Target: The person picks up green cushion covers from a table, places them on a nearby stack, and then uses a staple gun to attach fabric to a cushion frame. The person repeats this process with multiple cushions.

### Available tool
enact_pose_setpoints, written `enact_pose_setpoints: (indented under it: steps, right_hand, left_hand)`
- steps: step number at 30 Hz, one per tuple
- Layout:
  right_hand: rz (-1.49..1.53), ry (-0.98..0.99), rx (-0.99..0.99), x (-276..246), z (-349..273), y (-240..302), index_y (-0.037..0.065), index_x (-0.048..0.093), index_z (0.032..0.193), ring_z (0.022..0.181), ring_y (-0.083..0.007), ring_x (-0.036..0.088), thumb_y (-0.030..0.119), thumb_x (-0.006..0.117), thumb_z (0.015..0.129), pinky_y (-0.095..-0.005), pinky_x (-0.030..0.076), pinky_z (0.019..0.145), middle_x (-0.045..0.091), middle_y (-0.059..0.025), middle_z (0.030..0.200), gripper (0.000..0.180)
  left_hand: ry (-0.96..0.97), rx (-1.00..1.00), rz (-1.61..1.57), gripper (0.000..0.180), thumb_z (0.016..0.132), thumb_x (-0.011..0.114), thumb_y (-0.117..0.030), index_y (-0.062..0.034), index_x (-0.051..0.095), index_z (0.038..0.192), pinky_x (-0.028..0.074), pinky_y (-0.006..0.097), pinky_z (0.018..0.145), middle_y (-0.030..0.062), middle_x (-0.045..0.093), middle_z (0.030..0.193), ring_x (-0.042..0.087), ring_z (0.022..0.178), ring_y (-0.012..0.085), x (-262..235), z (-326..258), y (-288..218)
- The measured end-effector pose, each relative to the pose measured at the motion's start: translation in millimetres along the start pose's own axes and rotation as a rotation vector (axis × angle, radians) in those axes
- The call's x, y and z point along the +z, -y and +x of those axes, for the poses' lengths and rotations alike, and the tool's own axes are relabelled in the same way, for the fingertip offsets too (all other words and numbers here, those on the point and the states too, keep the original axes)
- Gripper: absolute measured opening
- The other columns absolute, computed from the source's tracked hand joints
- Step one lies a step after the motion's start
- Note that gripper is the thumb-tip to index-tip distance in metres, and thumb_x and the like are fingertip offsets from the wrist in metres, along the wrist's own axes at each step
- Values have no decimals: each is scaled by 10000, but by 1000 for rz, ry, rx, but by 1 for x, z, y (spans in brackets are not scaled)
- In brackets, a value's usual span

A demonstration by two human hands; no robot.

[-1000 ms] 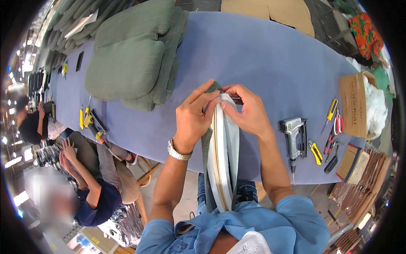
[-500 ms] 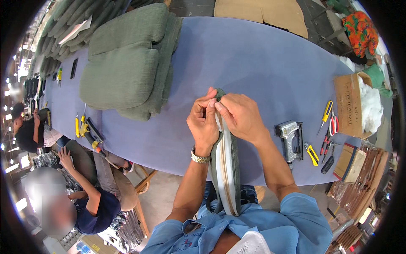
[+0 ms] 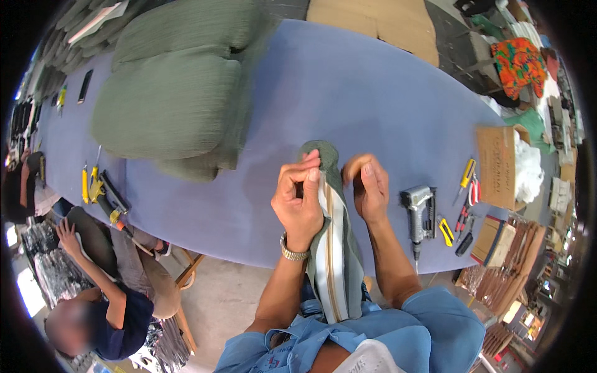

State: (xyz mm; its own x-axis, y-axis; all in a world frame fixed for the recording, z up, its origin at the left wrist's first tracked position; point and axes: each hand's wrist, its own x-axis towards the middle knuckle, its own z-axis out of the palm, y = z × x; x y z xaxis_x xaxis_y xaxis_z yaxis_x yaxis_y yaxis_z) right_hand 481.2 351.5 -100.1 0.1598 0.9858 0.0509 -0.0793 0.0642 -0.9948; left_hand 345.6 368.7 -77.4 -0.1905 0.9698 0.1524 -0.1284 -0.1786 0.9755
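A narrow grey-green fabric cushion cover (image 3: 352, 242) stretches from my lap up over the table's near edge, edge-on. Along it runs a zip (image 3: 329, 248) with tan teeth and white beside it. My left hand (image 3: 298, 202), a metal-banded watch at the wrist, pinches the cover near its rounded far end. Just right of the cover, my right hand (image 3: 371, 189) is off the fabric, its fingers loosely curled and partly blurred. Nothing shows in it.
Stacked green cushions (image 3: 168, 105) lie at the left of the blue table (image 3: 373, 81). A staple gun (image 3: 421, 214), a yellow cutter (image 3: 444, 230) and other hand tools lie right, before a carton (image 3: 496, 166) of white stuffing. A person (image 3: 121, 317) sits at the lower left.
My right hand has let go of the cover's far end and moved right and slightly down. My left hand keeps its pinch. The view has shifted, so the table's things appear farther left.
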Motion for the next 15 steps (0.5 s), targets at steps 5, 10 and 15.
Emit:
enact_pose_setpoints:
  steps: [5,10,15]
  right_hand:
    - [113,114,-52,48,49,-22,-5,651,1141,1326,-312,465,488,448,1024,-462,322,1119,648,-159,1167,545]
    - [73,325,66,55,49,-21,0,629,1107,1286,-314,489,406,430,1026,-471,324,1131,635,-140,1117,459]
    - [-49,218,154,68,42,-4,12,590,1040,1170,-249,527,280,489,1013,-419,384,1070,605,-103,1056,288]
  left_hand:
    - [-18,-18,-5,93,965,650,-33,27,630,896,531,402,981,156,688,1025,685,1088,288,-28,1,-7]
    - [-51,-86,-86,84,963,652,-33,32,640,911,515,432,1011,155,674,1042,668,1111,287,-47,-1,-2]
    - [-52,-115,-122,68,954,647,-9,34,634,902,488,482,1064,150,666,1025,665,1107,280,-50,-5,-1]
